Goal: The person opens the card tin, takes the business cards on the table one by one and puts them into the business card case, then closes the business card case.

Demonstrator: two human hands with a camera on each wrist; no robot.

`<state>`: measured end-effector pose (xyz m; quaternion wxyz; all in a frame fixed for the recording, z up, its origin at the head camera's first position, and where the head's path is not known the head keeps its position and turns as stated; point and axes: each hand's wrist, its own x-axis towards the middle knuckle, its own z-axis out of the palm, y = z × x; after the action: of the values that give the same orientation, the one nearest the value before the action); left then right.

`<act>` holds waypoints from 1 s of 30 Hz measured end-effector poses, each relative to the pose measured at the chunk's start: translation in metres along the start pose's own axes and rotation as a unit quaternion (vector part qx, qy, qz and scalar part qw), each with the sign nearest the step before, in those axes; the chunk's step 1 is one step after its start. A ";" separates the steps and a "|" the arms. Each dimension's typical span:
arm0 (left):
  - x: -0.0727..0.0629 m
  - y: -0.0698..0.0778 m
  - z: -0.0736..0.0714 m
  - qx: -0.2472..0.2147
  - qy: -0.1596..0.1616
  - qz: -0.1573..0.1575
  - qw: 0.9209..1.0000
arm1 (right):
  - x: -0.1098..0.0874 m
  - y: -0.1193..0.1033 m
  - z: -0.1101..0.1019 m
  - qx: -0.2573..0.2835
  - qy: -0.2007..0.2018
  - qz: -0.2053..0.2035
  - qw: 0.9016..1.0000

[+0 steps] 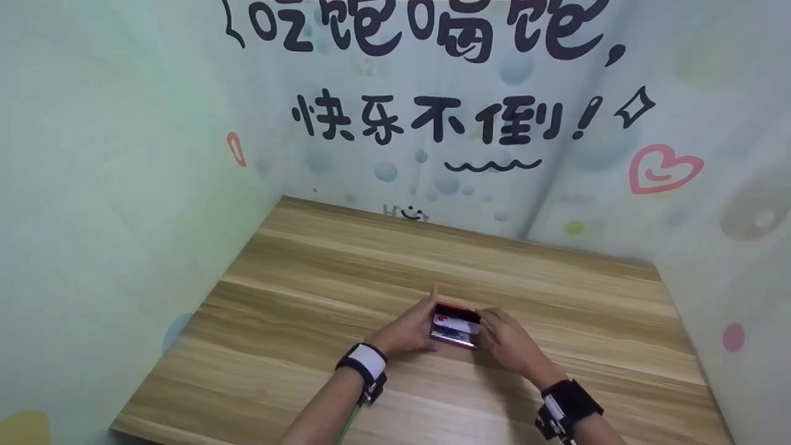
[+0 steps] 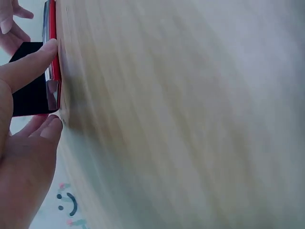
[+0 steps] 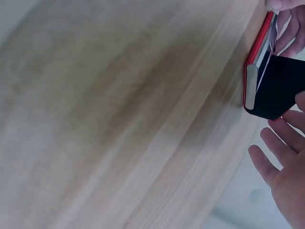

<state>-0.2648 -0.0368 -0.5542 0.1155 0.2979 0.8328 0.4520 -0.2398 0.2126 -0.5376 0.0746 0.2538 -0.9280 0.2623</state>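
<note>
A small red card case [image 1: 454,334] with a metallic strip stands low over the table. Its black flap [image 3: 281,86] is swung away from the red-edged body, and something white and red shows inside in the head view. My left hand [image 1: 408,327] grips the case's left end, its thumb [image 2: 47,46] lying across the edge and fingers underneath. At the other side, my right hand [image 1: 510,340] pinches the flap's edge with thumb and fingertips. The remaining right fingers [image 3: 264,164] spread loosely, touching nothing.
The wood-grain table [image 1: 296,290] extends all around the hands. Printed curtains [image 1: 371,179] with dark lettering rise along its back and sides. A strap with a small camera [image 1: 364,364] circles the left wrist, and a similar dark strap [image 1: 571,402] is on the right.
</note>
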 end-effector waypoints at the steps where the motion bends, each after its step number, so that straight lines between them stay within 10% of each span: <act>1: -0.002 0.001 -0.001 0.015 -0.007 -0.002 1.000 | -0.001 0.000 0.001 -0.008 0.006 -0.013 1.000; 10: -0.015 0.013 0.000 0.175 -0.076 -0.056 0.980 | -0.015 -0.004 0.011 -0.065 0.019 -0.068 0.995; 30: -0.031 0.013 -0.020 0.220 -0.079 -0.069 0.970 | -0.023 -0.002 -0.002 -0.060 0.012 -0.078 0.995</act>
<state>-0.2438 -0.0640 -0.5343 0.1428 0.2927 0.9187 0.2235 -0.2193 0.2223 -0.5415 0.1206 0.3175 -0.9185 0.2026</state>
